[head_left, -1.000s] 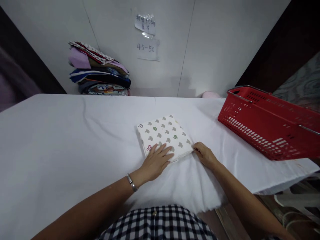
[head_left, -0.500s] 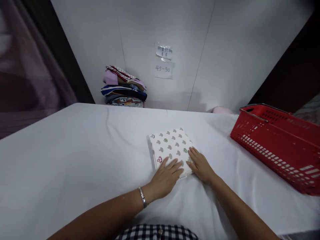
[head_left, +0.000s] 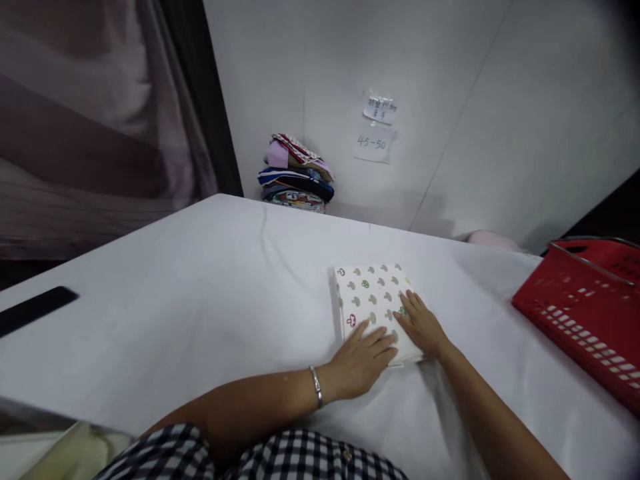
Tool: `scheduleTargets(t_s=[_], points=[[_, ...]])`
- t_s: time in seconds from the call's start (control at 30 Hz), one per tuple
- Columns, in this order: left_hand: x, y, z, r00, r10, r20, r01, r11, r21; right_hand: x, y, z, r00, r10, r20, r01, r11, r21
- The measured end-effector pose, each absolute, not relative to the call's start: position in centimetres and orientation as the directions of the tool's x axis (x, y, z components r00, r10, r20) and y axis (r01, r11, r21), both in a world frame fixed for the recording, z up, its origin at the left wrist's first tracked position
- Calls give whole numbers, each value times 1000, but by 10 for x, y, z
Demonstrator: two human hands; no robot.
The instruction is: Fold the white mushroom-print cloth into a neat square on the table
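A folded white cloth (head_left: pixel 373 297) printed with grey, green and red mushrooms lies on the white-covered table (head_left: pixel 200 287). On its near edge rests my left hand (head_left: pixel 364 360), fingers spread flat, with a silver bracelet at the wrist. My right hand (head_left: pixel 423 327) lies open on the cloth's right side, its fingers stretched over the print. Both palms face down, and neither hand grips the fabric.
A red plastic basket (head_left: pixel 590 320) stands on the right of the table. Stacked folded clothes (head_left: pixel 297 173) are by the wall behind. A dark flat strip (head_left: pixel 35 310) lies at the left edge, and paper labels (head_left: pixel 374 143) hang on the wall.
The view has swung left, bringing the dark strip and the table's left near edge into sight. Both hands stay flat on the folded cloth, the right one slightly farther over its surface.
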State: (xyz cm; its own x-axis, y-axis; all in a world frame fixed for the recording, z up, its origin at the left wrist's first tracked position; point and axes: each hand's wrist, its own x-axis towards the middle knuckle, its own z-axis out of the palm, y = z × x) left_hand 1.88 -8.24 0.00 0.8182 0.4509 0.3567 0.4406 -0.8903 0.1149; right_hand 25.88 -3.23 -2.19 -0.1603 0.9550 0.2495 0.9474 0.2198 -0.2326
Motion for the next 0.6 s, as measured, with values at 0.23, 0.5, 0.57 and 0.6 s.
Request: scheduleTargets(t_s=[0.23,0.5,0.57,0.6], points=[[9,-98,3,826,455,333,424,-891,164,269,-35,-31,-196,934,298,920,281,-275],[-33,-66,11,530,740,414,397,-648,650,253,-39,-5,-131,960,246,952,191,-240],[-40,-46,10,302,925,229,399,-341,851,233,-44,9,-167,938,304,917,261,-301],[-41,-37,9,227,968,107,350,-183,919,220,-48,16,-205,922,328,877,321,-356]])
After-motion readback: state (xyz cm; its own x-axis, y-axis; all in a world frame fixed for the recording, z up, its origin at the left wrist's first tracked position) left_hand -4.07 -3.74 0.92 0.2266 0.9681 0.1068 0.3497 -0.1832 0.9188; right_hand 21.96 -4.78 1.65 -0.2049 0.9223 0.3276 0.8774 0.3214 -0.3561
